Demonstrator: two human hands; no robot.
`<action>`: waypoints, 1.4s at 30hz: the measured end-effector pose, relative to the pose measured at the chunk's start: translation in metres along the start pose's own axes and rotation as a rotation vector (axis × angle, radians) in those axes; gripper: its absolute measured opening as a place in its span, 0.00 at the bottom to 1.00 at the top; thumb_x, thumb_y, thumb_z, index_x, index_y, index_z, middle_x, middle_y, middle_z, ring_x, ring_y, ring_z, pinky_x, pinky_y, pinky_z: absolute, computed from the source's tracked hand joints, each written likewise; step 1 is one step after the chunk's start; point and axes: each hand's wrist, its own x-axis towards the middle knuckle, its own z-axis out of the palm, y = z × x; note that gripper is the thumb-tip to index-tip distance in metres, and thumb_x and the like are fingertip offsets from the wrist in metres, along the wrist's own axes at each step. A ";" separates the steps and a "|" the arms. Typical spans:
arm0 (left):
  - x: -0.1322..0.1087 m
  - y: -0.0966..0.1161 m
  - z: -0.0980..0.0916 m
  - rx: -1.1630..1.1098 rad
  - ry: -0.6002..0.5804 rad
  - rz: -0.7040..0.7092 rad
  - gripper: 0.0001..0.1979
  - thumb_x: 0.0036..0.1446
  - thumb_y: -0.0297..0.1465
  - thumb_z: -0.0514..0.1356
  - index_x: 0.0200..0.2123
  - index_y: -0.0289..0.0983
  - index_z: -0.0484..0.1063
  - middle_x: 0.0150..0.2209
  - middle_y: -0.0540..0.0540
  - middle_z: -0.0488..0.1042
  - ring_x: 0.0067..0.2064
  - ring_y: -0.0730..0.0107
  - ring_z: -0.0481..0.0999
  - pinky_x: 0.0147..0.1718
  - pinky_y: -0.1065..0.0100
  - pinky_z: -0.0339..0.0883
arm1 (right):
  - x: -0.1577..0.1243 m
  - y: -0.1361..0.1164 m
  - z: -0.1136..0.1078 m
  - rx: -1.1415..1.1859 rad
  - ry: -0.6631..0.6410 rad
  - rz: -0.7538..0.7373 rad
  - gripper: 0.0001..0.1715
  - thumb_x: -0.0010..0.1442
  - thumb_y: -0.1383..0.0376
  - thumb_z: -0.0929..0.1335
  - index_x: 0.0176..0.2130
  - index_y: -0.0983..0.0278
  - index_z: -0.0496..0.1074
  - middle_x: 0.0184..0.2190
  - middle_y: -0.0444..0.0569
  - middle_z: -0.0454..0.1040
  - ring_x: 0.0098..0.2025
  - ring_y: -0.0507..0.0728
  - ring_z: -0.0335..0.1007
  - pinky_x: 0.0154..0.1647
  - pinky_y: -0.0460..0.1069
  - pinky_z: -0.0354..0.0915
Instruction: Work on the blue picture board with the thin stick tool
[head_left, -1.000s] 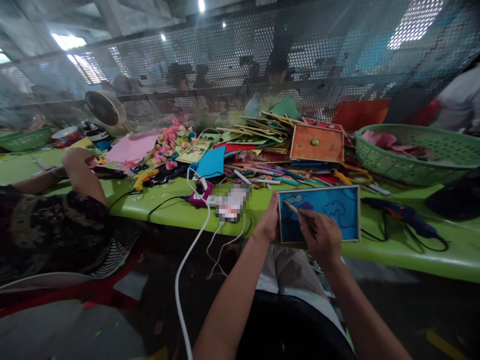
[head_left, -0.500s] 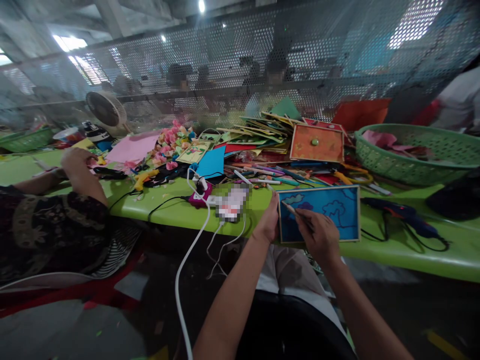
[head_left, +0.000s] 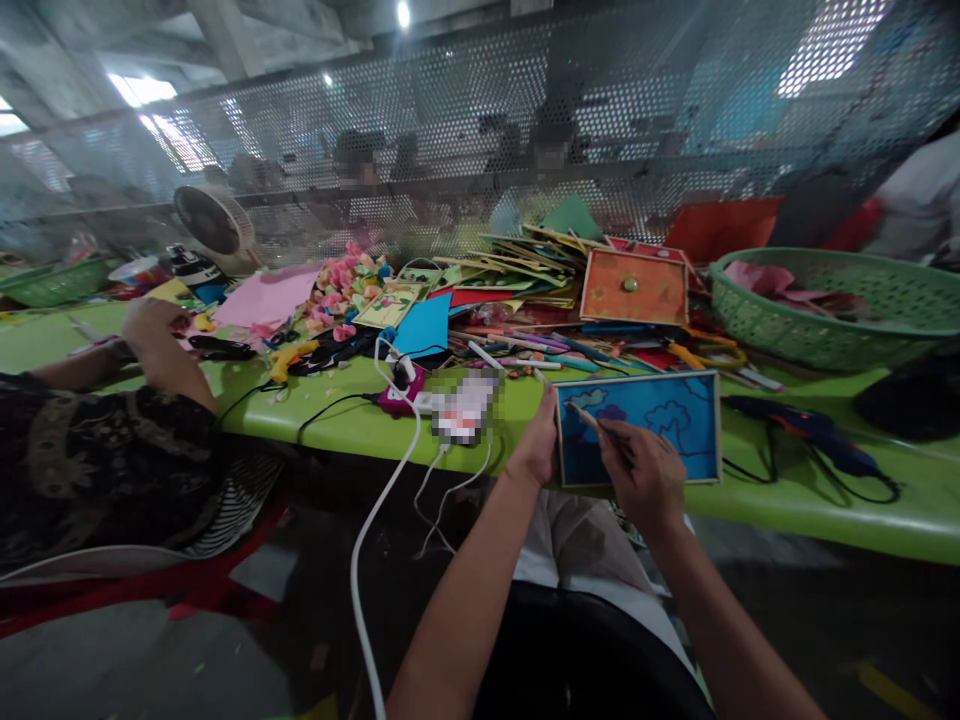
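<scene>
My left hand (head_left: pixel 537 447) grips the left edge of a blue framed picture (head_left: pixel 696 435), tilted up at the table's front edge. The picture has a thin pale frame and dark outlines of a tree and cloud-like shapes, one filled with light green and one with purple. My right hand (head_left: pixel 646 472) is closed around a slim, light-coloured pen (head_left: pixel 585 414). Its tip meets or hovers just over the picture's upper left, by the light green shape; contact I cannot tell. My right fingers cover part of the picture's lower middle.
On the green table (head_left: pixel 810 520), a glue gun (head_left: pixel 810 430) lies right of the picture, near a green basket (head_left: pixel 795 330). Left are a phone (head_left: pixel 465 405), a purple power strip (head_left: pixel 397 395) and a hanging white cable (head_left: pixel 367 540). Pens and stacked frames lie behind. A co-worker's arm (head_left: pixel 161 345) rests left.
My right hand and the pen have shifted slightly right, with the pen tip still near the light green shape. My left hand and the picture stay put.
</scene>
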 end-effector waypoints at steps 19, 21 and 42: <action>-0.005 0.000 0.003 0.068 -0.004 0.036 0.36 0.81 0.53 0.44 0.61 0.35 0.83 0.48 0.36 0.89 0.56 0.50 0.88 0.65 0.49 0.77 | 0.002 -0.001 -0.002 0.026 -0.009 -0.099 0.10 0.77 0.60 0.68 0.52 0.58 0.79 0.43 0.50 0.88 0.40 0.60 0.84 0.42 0.55 0.70; -0.004 0.000 0.003 0.055 0.008 0.032 0.35 0.80 0.53 0.46 0.62 0.36 0.82 0.49 0.37 0.89 0.57 0.50 0.88 0.64 0.49 0.78 | 0.002 -0.001 -0.003 0.024 -0.007 -0.105 0.09 0.77 0.60 0.68 0.51 0.58 0.79 0.42 0.50 0.88 0.39 0.60 0.83 0.42 0.55 0.69; -0.003 0.001 0.003 -0.032 0.006 0.028 0.33 0.80 0.52 0.47 0.63 0.36 0.83 0.48 0.35 0.89 0.48 0.51 0.91 0.56 0.52 0.83 | 0.005 -0.004 -0.006 -0.004 0.040 -0.119 0.07 0.77 0.62 0.69 0.50 0.59 0.78 0.41 0.49 0.88 0.38 0.60 0.84 0.40 0.54 0.69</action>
